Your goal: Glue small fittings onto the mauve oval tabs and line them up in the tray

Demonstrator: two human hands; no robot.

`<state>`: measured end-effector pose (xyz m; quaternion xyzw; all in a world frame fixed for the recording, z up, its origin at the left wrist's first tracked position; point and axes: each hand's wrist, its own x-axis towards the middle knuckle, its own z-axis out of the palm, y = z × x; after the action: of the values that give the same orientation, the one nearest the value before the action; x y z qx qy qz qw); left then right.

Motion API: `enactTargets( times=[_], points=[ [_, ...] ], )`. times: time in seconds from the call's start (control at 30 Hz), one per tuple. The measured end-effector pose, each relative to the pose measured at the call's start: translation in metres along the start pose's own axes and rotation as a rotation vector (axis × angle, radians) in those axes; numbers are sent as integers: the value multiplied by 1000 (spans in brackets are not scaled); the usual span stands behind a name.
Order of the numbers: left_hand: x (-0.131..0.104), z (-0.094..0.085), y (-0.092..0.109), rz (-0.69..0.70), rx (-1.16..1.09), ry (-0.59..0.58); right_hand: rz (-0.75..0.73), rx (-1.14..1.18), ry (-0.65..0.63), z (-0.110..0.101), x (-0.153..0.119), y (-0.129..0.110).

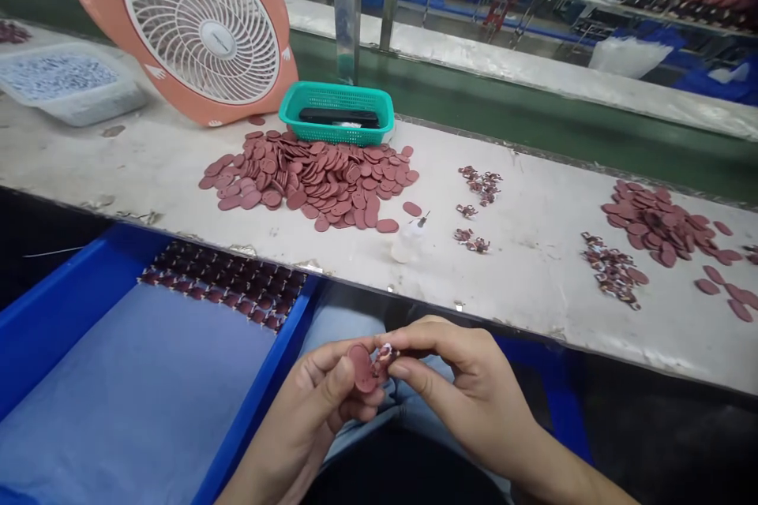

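My left hand point(324, 390) pinches a flat reddish-brown oval disc point(362, 368) between thumb and fingers, above my lap. Against the disc's right side, my right hand point(459, 375) grips a small brown and white figurine-like piece point(386, 355) with thumb and forefinger. The two parts touch or nearly touch; fingers hide the exact contact. On the bench ahead lies a big heap of the same oval discs point(332, 177). Several small figurine-like pieces point(478, 183) are scattered to its right. A small clear bottle with a dark thin tip point(408, 241) stands near the bench edge.
Left of my lap is a blue bin point(249, 402) holding rows of dark red pieces point(225, 280). Behind the heap stand a green basket point(336, 134) and an orange fan point(178, 31). A plastic tub point(71, 83) sits far left. More discs point(660, 221) lie at right.
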<state>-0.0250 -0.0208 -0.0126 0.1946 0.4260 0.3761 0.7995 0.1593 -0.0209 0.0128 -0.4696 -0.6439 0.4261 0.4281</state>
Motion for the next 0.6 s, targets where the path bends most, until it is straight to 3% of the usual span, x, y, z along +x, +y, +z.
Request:
enactTargets(
  times=[0.17, 0.33, 0.6],
  points=[
    [1, 0, 0, -10, 17, -26, -68, -41, 15, 3, 4, 0],
    [-2, 4, 4, -23, -1, 44, -102, -59, -4, 2, 6, -2],
    [-3, 9, 7, -27, 7, 63, -163, -81, -32, 2, 6, -2]
  ],
)
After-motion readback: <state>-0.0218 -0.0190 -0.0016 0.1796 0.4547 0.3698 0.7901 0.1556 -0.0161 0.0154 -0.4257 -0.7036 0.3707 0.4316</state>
